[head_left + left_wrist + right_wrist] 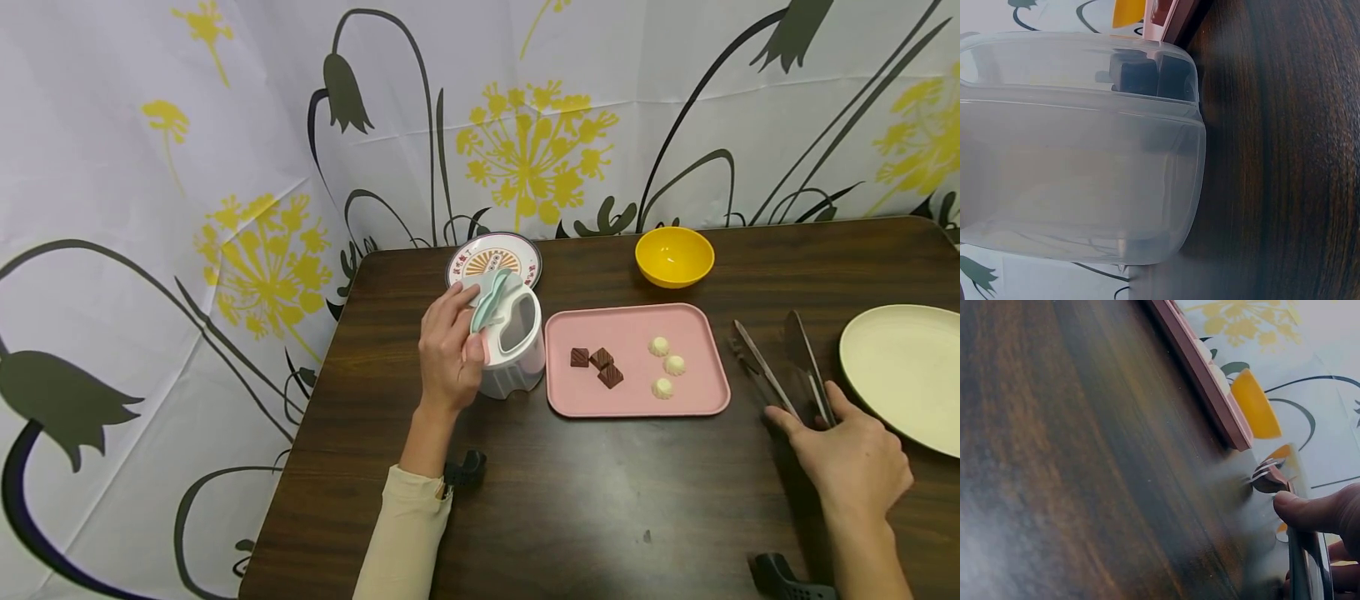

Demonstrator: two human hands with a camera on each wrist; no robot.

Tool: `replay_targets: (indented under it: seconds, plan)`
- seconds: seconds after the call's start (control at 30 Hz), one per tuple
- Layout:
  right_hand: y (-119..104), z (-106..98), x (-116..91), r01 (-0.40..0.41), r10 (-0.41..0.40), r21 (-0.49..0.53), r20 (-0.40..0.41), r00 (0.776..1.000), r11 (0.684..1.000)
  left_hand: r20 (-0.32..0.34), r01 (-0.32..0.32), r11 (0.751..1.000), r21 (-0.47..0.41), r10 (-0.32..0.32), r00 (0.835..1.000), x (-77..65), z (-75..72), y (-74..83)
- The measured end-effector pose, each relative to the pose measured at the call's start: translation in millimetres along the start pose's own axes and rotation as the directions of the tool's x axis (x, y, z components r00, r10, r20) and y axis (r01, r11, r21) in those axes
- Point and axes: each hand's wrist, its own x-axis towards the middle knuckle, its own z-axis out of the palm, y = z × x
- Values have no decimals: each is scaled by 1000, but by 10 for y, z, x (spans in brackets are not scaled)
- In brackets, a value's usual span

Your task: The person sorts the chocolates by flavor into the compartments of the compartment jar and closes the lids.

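Observation:
My left hand [450, 346] grips the rim side of a translucent plastic container [1085, 162], which has a white lid with a mint-green piece on top. It stands on the table left of a pink tray [637, 408]. On the tray lie several dark chocolates [611, 377] and several small cream-coloured balls [662, 388]. At the right, my right hand [855, 458] holds metal cutlery by the handles, what look like a fork [1269, 476] and a knife [798, 337]. The thumb lies by the fork's neck in the right wrist view; the other fingers are partly hidden.
Behind the container lies a patterned round plate [525, 246]. A yellow bowl [675, 258] stands beyond the tray, and a large cream plate [907, 367] lies at the far right. Patterned cloth [450, 167] hangs along the back edge of the dark wooden table [600, 500].

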Motion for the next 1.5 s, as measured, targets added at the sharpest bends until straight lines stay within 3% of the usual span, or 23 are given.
replay_targets:
  seconds: [0.37,0.47,0.53,0.57,0.63,0.77,0.93,1.07,1.13,1.3,1.5]
  plan:
    - [-37,-59,20,-11,11,5,55,998,1000,-2,0,1000,4,0,1000,0,-3,-2]
    - [-72,-67,11,35,-31,82,-52,998,996,-1,-4,1000,4,4,1000,4,-3,-2]
    - [-132,-68,6,129,-100,161,-179,979,978,0,-3,1000,5,3,1000,5,-5,-2]
    - [-176,-65,3,201,-146,205,-254,956,958,-2,-3,1000,4,3,1000,4,-6,-4]
    - [-297,-62,1,367,-255,261,-379,890,893,-5,-3,1000,3,3,1000,0,-7,-8]
    - [-659,-18,-36,644,-473,317,-473,743,696,-11,-4,1000,1,4,1000,-8,-5,-16]
    - [-1169,126,-149,798,-700,327,-384,602,506,-5,-11,1000,-1,11,1000,-6,5,-18]
    - [-1546,230,-227,847,-831,366,-261,492,386,-7,-13,1000,-5,13,1000,-2,11,-16]
    - [-1710,274,-246,850,-871,394,-195,450,351,-4,-12,1000,-4,12,1000,-4,13,-19]
    - [-2031,398,-253,800,-916,512,-60,397,313,3,-8,1000,0,8,1000,-22,20,-27]
    - [-2339,508,-244,789,-943,567,-59,327,238,1,1,1000,4,-1,1000,-26,10,-38]
